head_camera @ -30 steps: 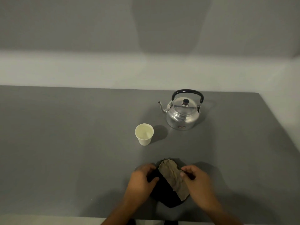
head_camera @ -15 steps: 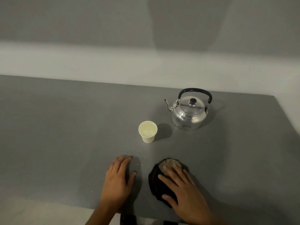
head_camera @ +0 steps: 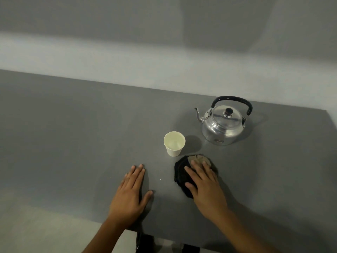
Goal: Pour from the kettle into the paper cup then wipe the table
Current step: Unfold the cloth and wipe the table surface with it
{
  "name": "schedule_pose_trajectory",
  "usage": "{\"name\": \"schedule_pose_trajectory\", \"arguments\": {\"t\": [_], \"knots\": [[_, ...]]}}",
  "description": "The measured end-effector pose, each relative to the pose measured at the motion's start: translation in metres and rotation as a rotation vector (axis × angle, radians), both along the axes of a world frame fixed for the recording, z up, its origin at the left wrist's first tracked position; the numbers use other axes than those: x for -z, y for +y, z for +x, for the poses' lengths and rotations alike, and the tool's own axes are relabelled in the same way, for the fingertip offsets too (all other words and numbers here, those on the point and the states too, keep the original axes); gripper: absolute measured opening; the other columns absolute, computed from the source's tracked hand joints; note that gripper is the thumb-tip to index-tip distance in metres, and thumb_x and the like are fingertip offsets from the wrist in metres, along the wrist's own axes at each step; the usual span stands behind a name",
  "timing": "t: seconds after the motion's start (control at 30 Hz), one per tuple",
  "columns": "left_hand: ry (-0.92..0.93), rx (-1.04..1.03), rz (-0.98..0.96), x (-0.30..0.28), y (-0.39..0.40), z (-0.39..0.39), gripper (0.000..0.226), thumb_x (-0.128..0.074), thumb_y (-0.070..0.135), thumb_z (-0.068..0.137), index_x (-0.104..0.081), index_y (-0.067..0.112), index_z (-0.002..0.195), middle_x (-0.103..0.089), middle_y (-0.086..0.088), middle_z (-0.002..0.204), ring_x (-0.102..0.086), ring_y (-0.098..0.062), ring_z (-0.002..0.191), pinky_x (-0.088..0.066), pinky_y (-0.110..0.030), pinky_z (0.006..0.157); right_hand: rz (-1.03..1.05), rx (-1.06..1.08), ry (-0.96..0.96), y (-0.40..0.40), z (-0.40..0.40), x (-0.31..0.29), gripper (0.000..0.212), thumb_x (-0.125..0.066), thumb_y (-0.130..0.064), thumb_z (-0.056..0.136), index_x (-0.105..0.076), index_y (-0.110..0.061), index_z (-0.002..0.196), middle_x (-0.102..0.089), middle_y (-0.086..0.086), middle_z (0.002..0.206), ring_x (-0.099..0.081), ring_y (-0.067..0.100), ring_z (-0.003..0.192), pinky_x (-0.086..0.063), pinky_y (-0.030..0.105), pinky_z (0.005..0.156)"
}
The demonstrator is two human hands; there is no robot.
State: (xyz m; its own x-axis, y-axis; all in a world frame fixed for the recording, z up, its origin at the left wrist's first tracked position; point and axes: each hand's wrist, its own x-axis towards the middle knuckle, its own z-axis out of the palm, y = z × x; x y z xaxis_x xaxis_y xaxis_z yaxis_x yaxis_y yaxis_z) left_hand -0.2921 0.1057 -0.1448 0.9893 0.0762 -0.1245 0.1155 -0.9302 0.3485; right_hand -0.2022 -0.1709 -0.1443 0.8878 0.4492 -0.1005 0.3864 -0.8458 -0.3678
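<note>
A shiny metal kettle (head_camera: 223, 125) with a black handle stands upright at the back right of the grey table (head_camera: 73, 134), spout pointing left. A white paper cup (head_camera: 174, 143) stands upright in front of it, to the left. Just below the cup lies a dark cloth (head_camera: 181, 172) with a tan patch on top. My right hand (head_camera: 204, 183) presses flat on this cloth, fingers spread over it. My left hand (head_camera: 130, 194) rests palm down on the bare table, left of the cloth, holding nothing.
The table's front edge runs under my forearms, with pale floor below at the left. A pale wall stands behind the table's far edge. A few tiny white specks lie on the table between my hands.
My left hand let go of the cloth and moved left onto the table. My right hand flattened on the cloth and pushed it away from me, closer to the cup.
</note>
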Motion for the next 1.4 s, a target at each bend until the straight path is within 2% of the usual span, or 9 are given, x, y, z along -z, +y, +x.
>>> {"name": "schedule_pose_trajectory", "arguments": {"t": [0.1, 0.17, 0.3, 0.43, 0.57, 0.83, 1.0, 1.17, 1.4], "knots": [[-0.005, 0.000, -0.002, 0.000, -0.001, 0.000, 0.086, -0.016, 0.080, 0.093, 0.000, 0.030, 0.161, 0.007, 0.015, 0.169, 0.015, -0.007, 0.154, 0.000, -0.036, 0.126, -0.012, -0.120, -0.021, -0.016, -0.018, 0.003, 0.054, -0.034, -0.052, 0.103, -0.025, -0.045, 0.156, -0.011, -0.022, 0.167, 0.001, 0.018, 0.156, -0.014, 0.037, 0.122], [-0.002, 0.004, -0.002, 0.000, 0.000, -0.001, 0.085, -0.017, 0.079, 0.094, 0.000, 0.029, 0.161, 0.007, 0.015, 0.169, 0.015, -0.007, 0.154, 0.002, -0.035, 0.126, -0.020, -0.158, -0.050, -0.039, -0.025, 0.004, 0.053, -0.038, -0.051, 0.101, -0.031, -0.046, 0.153, -0.020, -0.023, 0.165, -0.010, 0.018, 0.156, -0.024, 0.036, 0.119], [0.000, 0.012, -0.006, 0.000, 0.002, -0.001, 0.084, -0.018, 0.077, 0.095, 0.000, 0.029, 0.161, 0.008, 0.014, 0.169, 0.016, -0.006, 0.154, 0.003, -0.035, 0.126, -0.008, -0.004, -0.065, -0.075, -0.005, -0.001, 0.049, -0.045, -0.047, 0.100, -0.045, -0.040, 0.148, -0.031, -0.021, 0.160, -0.022, 0.021, 0.153, -0.040, 0.045, 0.114], [0.002, 0.017, -0.008, -0.001, 0.002, -0.001, 0.084, -0.019, 0.077, 0.095, 0.000, 0.027, 0.161, 0.008, 0.013, 0.169, 0.016, -0.008, 0.154, 0.004, -0.035, 0.126, -0.020, 0.119, 0.004, -0.054, 0.028, -0.003, 0.052, -0.044, -0.043, 0.103, -0.036, -0.036, 0.154, -0.019, -0.013, 0.166, -0.010, 0.025, 0.155, -0.029, 0.051, 0.120], [-0.004, 0.029, -0.001, -0.003, 0.002, -0.001, 0.084, -0.019, 0.076, 0.096, 0.000, 0.026, 0.161, 0.008, 0.013, 0.169, 0.018, -0.006, 0.153, 0.007, -0.033, 0.125, -0.046, 0.099, -0.025, -0.004, 0.034, -0.007, 0.049, -0.044, -0.038, 0.104, -0.039, -0.038, 0.153, -0.029, -0.005, 0.164, -0.018, 0.033, 0.152, -0.031, 0.052, 0.116], [0.003, 0.030, -0.005, -0.001, 0.002, -0.001, 0.084, -0.018, 0.076, 0.096, -0.001, 0.027, 0.162, 0.007, 0.013, 0.169, 0.017, -0.007, 0.154, -0.003, -0.040, 0.128, -0.072, -0.160, -0.070, -0.018, -0.009, 0.006, 0.048, -0.034, -0.046, 0.102, -0.033, -0.049, 0.150, -0.030, -0.017, 0.160, -0.018, 0.024, 0.152, -0.029, 0.041, 0.117], [0.001, 0.024, -0.006, 0.002, 0.003, -0.001, 0.083, -0.019, 0.077, 0.096, -0.001, 0.029, 0.162, 0.008, 0.015, 0.168, 0.017, -0.006, 0.153, -0.002, -0.038, 0.128, -0.062, -0.040, -0.042, -0.054, 0.022, 0.002, 0.049, -0.046, -0.039, 0.103, -0.038, -0.046, 0.150, -0.033, -0.013, 0.161, -0.019, 0.024, 0.152, -0.035, 0.048, 0.117], [0.007, 0.025, 0.012, 0.003, 0.004, 0.000, 0.083, -0.018, 0.077, 0.096, 0.000, 0.029, 0.162, 0.009, 0.015, 0.168, 0.019, -0.004, 0.152, 0.002, -0.036, 0.127, -0.063, 0.043, -0.011, -0.014, 0.048, -0.005, 0.048, -0.042, -0.035, 0.105, -0.036, -0.040, 0.153, -0.025, -0.011, 0.166, -0.012, 0.029, 0.154, -0.027, 0.052, 0.119], [0.014, 0.036, 0.032, 0.000, 0.003, -0.001, 0.084, -0.013, 0.077, 0.095, 0.001, 0.027, 0.161, 0.009, 0.013, 0.169, 0.020, -0.007, 0.153, 0.001, -0.037, 0.127, -0.004, -0.026, -0.031, 0.023, -0.007, 0.003, 0.047, -0.043, -0.035, 0.104, -0.040, -0.041, 0.150, -0.031, -0.013, 0.162, -0.015, 0.031, 0.153, -0.027, 0.051, 0.120]]}}
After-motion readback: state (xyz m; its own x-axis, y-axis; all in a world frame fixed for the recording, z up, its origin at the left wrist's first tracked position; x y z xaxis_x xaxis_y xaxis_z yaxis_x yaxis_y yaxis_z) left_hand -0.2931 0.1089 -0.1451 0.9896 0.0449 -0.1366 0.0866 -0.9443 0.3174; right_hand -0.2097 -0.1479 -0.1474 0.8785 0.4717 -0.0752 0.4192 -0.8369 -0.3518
